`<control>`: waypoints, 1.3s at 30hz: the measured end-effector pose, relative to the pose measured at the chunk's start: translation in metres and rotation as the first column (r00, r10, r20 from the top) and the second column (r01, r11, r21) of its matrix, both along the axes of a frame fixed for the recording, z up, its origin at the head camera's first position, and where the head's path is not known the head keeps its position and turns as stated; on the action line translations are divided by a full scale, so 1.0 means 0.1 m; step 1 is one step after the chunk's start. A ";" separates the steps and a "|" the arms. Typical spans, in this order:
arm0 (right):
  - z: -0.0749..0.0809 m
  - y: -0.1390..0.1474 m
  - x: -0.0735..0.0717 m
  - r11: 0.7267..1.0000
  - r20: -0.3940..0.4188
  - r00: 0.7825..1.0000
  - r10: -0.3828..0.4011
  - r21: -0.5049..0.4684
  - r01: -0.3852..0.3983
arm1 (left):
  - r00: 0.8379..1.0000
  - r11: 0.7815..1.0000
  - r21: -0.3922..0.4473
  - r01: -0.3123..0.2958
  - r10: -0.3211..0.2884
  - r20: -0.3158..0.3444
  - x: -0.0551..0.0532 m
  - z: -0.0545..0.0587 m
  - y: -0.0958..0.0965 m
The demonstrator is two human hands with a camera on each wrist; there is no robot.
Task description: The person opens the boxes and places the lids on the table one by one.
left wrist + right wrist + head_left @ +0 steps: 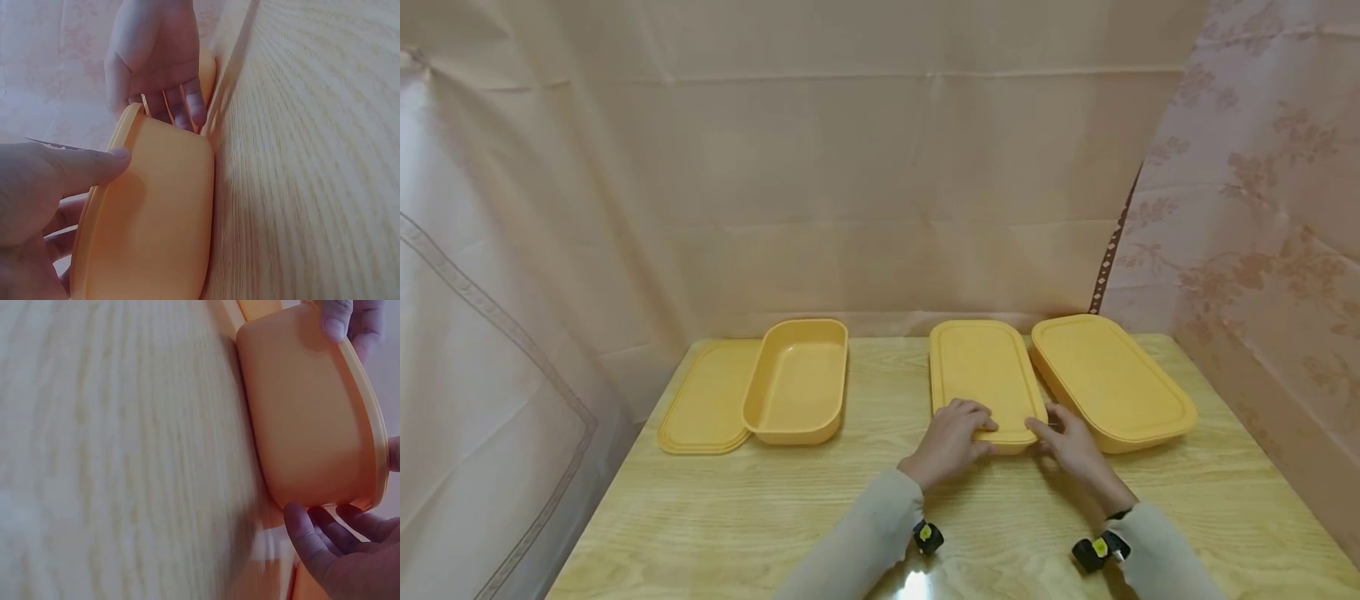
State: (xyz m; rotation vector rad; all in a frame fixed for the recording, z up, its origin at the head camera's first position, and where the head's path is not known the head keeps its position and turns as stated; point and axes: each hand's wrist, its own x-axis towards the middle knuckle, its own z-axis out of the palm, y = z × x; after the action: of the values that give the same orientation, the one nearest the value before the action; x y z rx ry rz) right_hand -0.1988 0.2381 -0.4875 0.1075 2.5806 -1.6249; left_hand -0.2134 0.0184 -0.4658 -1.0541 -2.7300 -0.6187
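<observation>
A yellow rectangular food container (159, 206) with its lid (981, 367) on sits right of the table's middle. My left hand (951, 437) holds its near left part, thumb against the lid's front rim and fingers over the top. At the near right corner my right hand (1072, 450) grips the same container. Its thumb lies on the lid, and its fingers (306, 540) touch the side wall. In the left wrist view the lid's rim meets the container along the visible edge; whether it is fully snapped down I cannot tell.
Close by on the right stands a second lidded yellow container (1112, 383). To the left, an uncovered yellow container (797, 383) stands partly over a loose yellow lid (711, 404). Curtains (880, 192) hang behind and beside the wooden table (700, 525).
</observation>
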 end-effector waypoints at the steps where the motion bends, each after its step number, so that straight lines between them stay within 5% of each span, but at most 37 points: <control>1: 0.00 0.00 0.01 1.000 -0.001 1.000 0.007 0.008 -0.007 | 1.000 1.000 -0.001 0.000 0.000 -0.001 0.00 0.00 0.00; 18: -0.02 0.06 0.09 0.992 -0.088 0.991 0.103 0.075 -0.097 | 1.000 0.999 0.030 0.027 -0.027 -0.004 0.00 -0.04 -0.01; 24: -0.04 0.09 0.08 0.980 -0.061 0.985 0.161 0.131 -0.152 | 1.000 0.999 0.031 0.021 -0.020 -0.011 0.00 -0.03 -0.02; 32: -0.06 0.04 0.06 0.975 -0.090 0.988 0.127 0.197 -0.108 | 1.000 1.000 0.021 0.024 -0.023 -0.018 0.00 -0.04 -0.03; 39: -0.06 0.03 0.04 0.984 -0.062 0.990 0.124 0.134 -0.114 | 0.999 0.999 -0.052 0.009 -0.012 -0.048 -0.01 -0.02 0.00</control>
State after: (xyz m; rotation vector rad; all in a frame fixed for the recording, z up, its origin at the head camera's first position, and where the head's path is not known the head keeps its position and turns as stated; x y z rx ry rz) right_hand -0.1948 0.2415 -0.4934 -0.0957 2.6869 -1.4453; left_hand -0.2140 0.0182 -0.4676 -1.0811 -2.7141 -0.5194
